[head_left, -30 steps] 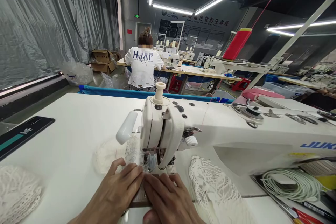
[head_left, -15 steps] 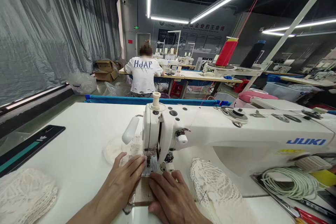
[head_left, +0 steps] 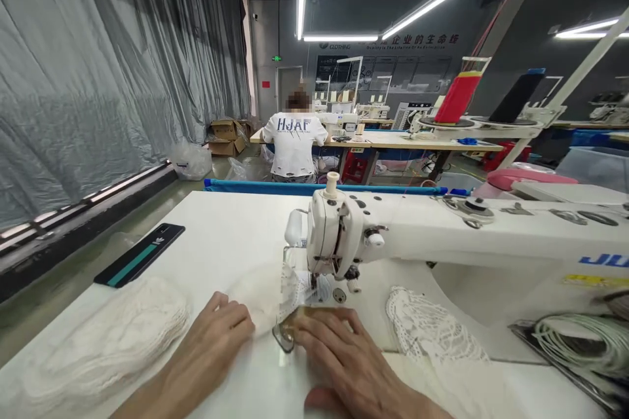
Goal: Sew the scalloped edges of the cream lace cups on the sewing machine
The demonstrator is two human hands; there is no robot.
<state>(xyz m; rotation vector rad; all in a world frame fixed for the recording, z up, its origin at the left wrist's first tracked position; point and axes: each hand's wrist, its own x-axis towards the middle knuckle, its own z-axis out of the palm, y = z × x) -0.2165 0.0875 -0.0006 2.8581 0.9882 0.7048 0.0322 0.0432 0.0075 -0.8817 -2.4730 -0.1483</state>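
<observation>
My left hand (head_left: 223, 330) is closed, its bent fingers at the near edge of a sheer white lace piece (head_left: 263, 291) lying left of the needle. The lace piece's patterned strip runs beside the presser foot (head_left: 313, 280) of a white sewing machine (head_left: 327, 229). My right hand (head_left: 339, 353) lies palm down with fingers extended over a brownish plate (head_left: 314, 309) in front of the needle. Whether fabric is under its fingertips is hidden. A rounded metal edge (head_left: 284, 338) shows left of those fingertips.
A stack of white lace pieces (head_left: 132, 327) lies at left, near a black and teal ruler-like strip (head_left: 140, 255). Another lace piece (head_left: 432, 324) lies under the machine arm. Coiled pale green cord (head_left: 580, 334) sits at right. A person in a white shirt (head_left: 295, 144) sits ahead.
My left hand has moved left, away from the needle, and its fingers have curled. The lace is now more exposed beside the presser foot. The view has swung left.
</observation>
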